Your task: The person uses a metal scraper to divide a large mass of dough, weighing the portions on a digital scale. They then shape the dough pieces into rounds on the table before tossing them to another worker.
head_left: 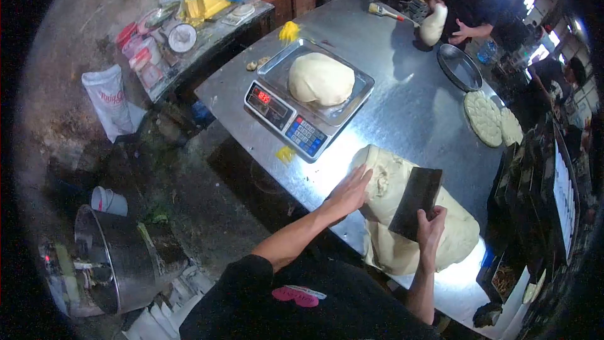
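Observation:
A large mass of pale dough [459, 230] lies on the metal table in front of me, part of it drooping over the near edge. My right hand [431, 226] grips a wide, dark dough scraper [415, 201], whose blade rests against the dough across its middle. On the dough's left end rests my left hand [351, 192], fingers stretched out and touching the surface near a rough, torn patch. Beyond it, a digital scale [270, 113] with lit red digits carries a metal tray [362, 82] holding a rounded lump of dough [321, 79].
Across the metal table [377, 44], a co-worker [465, 0] handles a dough piece [433, 25]. A brush [393, 12], a round pan [460, 67] and flattened dough [483, 118] lie there. Dark stacked trays [535, 182] stand right; a large metal bowl [119, 264] sits lower left.

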Tool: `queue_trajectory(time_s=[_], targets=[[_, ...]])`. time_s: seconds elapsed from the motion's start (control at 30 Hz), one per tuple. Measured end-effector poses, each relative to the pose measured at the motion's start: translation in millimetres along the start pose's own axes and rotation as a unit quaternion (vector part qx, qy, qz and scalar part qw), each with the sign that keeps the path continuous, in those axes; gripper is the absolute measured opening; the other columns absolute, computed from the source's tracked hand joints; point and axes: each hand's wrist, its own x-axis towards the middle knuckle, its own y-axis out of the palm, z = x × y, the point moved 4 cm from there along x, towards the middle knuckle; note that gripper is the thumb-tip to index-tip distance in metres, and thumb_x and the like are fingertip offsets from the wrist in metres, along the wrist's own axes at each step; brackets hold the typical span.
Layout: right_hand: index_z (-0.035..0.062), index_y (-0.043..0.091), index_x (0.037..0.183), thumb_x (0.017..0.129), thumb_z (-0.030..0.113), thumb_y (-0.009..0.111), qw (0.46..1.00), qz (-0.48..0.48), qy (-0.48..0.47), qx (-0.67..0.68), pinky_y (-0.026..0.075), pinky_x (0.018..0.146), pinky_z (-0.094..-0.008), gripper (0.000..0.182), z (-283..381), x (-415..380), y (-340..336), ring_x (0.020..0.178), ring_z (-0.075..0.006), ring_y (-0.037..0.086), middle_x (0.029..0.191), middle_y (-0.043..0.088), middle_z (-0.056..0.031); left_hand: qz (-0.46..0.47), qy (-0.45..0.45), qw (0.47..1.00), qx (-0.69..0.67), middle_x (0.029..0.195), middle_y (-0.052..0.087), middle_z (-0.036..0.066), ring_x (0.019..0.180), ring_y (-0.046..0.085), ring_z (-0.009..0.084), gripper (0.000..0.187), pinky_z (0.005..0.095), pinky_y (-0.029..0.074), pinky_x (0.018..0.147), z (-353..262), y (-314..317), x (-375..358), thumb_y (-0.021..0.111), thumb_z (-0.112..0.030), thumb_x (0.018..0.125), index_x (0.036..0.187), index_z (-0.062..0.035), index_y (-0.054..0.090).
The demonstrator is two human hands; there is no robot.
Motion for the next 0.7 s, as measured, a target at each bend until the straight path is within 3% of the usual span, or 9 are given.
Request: queue_trajectory(time_s=[0.03,0.13,0.17,0.27,0.37,0.43,0.47,0.5,0.7], targets=[[-0.0009,0.046,0.109,0.084,0.011,0.060,0.996,0.048,0.057,0.048,0.042,0.057,-0.0292,0.031,24.6,-5.6,2.6,0.061,-0.0134,0.048,0.067,0.054,-0.0073,0.012,-0.058,0.996,0.063,0.143,0.031,0.022,0.125,0.037,0.0406,0.065,0.0497,0.041,0.094,-10.3,-5.7,3.4,0.063,-0.013,0.078,0.136,-0.0023,0.034],[0.0007,0.044,0.120,0.086,0.009,0.055,0.997,0.054,0.054,0.004,0.041,0.057,-0.0300,0.037,51.4,3.6,-2.6,0.061,-0.0131,0.048,0.065,0.054,-0.0066,0.018,-0.117,0.991,0.068,0.140,0.034,0.022,0.118,0.042,0.0401,0.066,0.0495,0.042,0.092,-13.6,-11.8,12.7,0.063,-0.015,0.079,0.136,-0.0024,0.034],[0.0083,0.037,0.132,0.088,0.011,0.054,0.997,0.054,0.046,-0.043,0.048,0.062,-0.0349,0.048,36.6,8.1,-8.5,0.065,-0.0242,0.061,0.075,0.063,-0.0171,0.010,-0.119,0.991,0.067,0.140,0.034,0.022,0.118,0.042,0.0401,0.066,0.0495,0.042,0.092,-11.8,-17.0,15.3,0.063,-0.015,0.079,0.136,-0.0024,0.034],[0.0133,0.026,0.143,0.087,0.003,0.051,0.999,-0.039,-0.016,0.014,0.053,0.073,-0.0354,0.062,67.5,5.7,-34.3,0.081,-0.0253,0.064,0.097,0.064,-0.0188,-0.022,-0.114,0.987,0.112,0.134,0.039,0.021,0.111,0.046,0.0394,0.068,0.0496,0.044,0.086,-4.1,-23.9,21.7,0.065,-0.015,0.077,0.137,-0.0037,0.034],[0.0088,0.024,0.144,0.083,-0.005,0.054,0.991,-0.037,-0.045,0.122,0.050,0.088,-0.0352,0.069,102.8,12.9,-33.5,0.109,-0.0291,0.054,0.131,0.045,-0.0225,-0.033,-0.091,0.993,0.074,0.116,0.047,0.024,0.095,0.053,0.0383,0.041,0.0485,0.047,0.073,10.1,-15.4,18.4,0.059,-0.007,0.075,0.115,-0.0012,0.051],[0.0078,0.024,0.143,0.082,-0.005,0.056,0.983,0.020,-0.009,0.184,0.048,0.091,-0.0357,0.070,100.1,21.9,-6.4,0.111,-0.0293,0.053,0.133,0.043,-0.0226,-0.033,0.071,0.997,0.008,0.100,0.051,0.020,0.093,0.054,0.0380,0.030,0.0459,0.048,0.070,7.8,-21.8,22.2,0.059,-0.006,0.074,0.102,-0.0011,0.052],[0.0067,0.023,0.143,0.081,-0.006,0.057,0.967,0.075,0.022,0.243,0.046,0.094,-0.0362,0.072,91.0,26.1,11.7,0.113,-0.0295,0.052,0.135,0.041,-0.0228,-0.031,0.073,0.997,0.009,0.100,0.051,0.020,0.093,0.054,0.0380,0.030,0.0459,0.048,0.070,9.3,-23.7,24.5,0.059,-0.006,0.074,0.102,-0.0011,0.052],[0.0033,0.022,0.143,0.083,-0.006,0.056,0.980,0.085,-0.028,0.177,0.048,0.085,-0.0301,0.070,66.4,34.2,30.9,0.106,-0.0228,0.055,0.131,0.046,-0.0192,-0.023,0.058,0.998,-0.009,0.095,0.051,0.019,0.091,0.054,0.0370,0.025,0.0455,0.048,0.069,10.4,-24.8,27.5,0.059,-0.005,0.074,0.097,-0.0009,0.052],[0.0029,0.026,0.142,0.083,-0.005,0.057,0.976,0.084,0.023,0.199,0.046,0.088,-0.0321,0.067,81.1,17.2,85.0,0.105,-0.0229,0.056,0.122,0.053,-0.0203,0.016,0.037,0.999,-0.018,0.096,0.057,0.017,0.090,0.058,0.0346,0.023,0.0422,0.049,0.073,22.5,-48.6,17.6,0.055,-0.007,0.078,0.101,-0.0016,0.055]])
